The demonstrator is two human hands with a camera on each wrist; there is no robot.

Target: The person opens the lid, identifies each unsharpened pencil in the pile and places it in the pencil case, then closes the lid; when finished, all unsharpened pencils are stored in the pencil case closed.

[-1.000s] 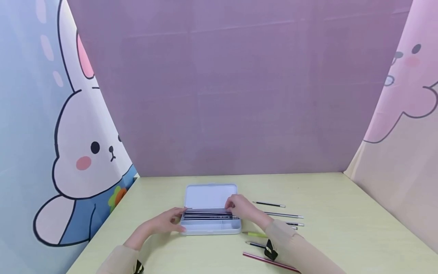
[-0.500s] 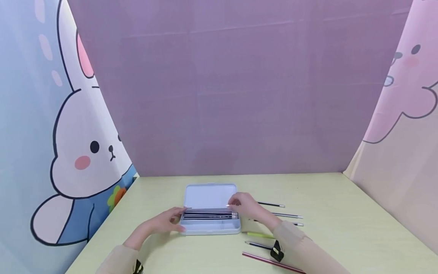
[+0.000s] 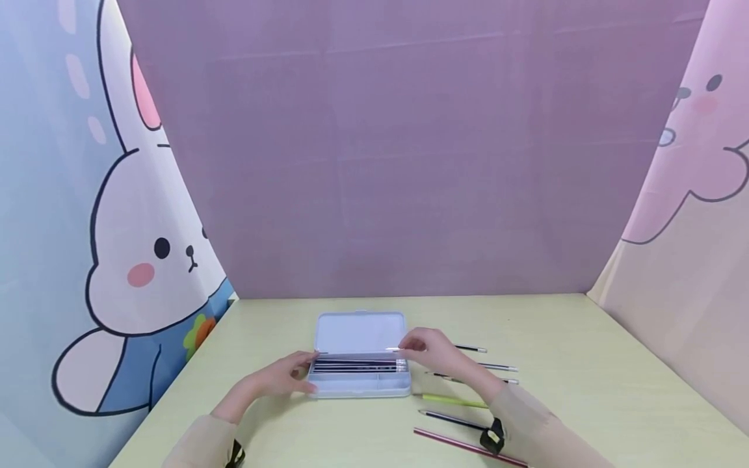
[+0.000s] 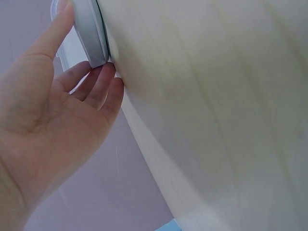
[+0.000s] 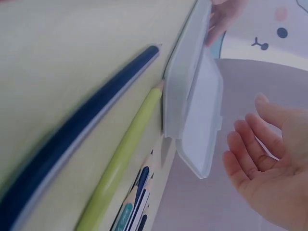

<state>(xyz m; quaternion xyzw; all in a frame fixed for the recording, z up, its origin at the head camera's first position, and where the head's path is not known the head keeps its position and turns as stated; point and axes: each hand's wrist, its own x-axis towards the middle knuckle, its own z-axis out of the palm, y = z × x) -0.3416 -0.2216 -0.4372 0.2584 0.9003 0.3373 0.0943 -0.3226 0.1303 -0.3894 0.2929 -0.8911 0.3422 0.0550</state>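
A pale pencil case (image 3: 345, 385) lies open on the table, its lid (image 3: 359, 331) tipped back. Several dark pencils (image 3: 354, 366) lie side by side in its long rear compartment. At the case's left end, my left hand (image 3: 275, 377) grips it; in the left wrist view the thumb is on the rim and the fingertips touch the outer wall. My right hand (image 3: 435, 354) hovers by the right end of the case, near the lid. Its fingers are loosely bent with nothing between them in the right wrist view, where the hand (image 5: 276, 163) is apart from the case.
Right of the case lie a yellow-green pencil (image 3: 453, 400), a dark pencil (image 3: 450, 419), a dark red pencil (image 3: 456, 444) and several more pencils (image 3: 497, 367), partly behind my right arm. A purple cloth (image 3: 409, 162) hangs behind the table (image 3: 556, 364).
My right hand has moved to the right, from over the pencils' ends in the case to beside its right end. My left hand stays on the case.
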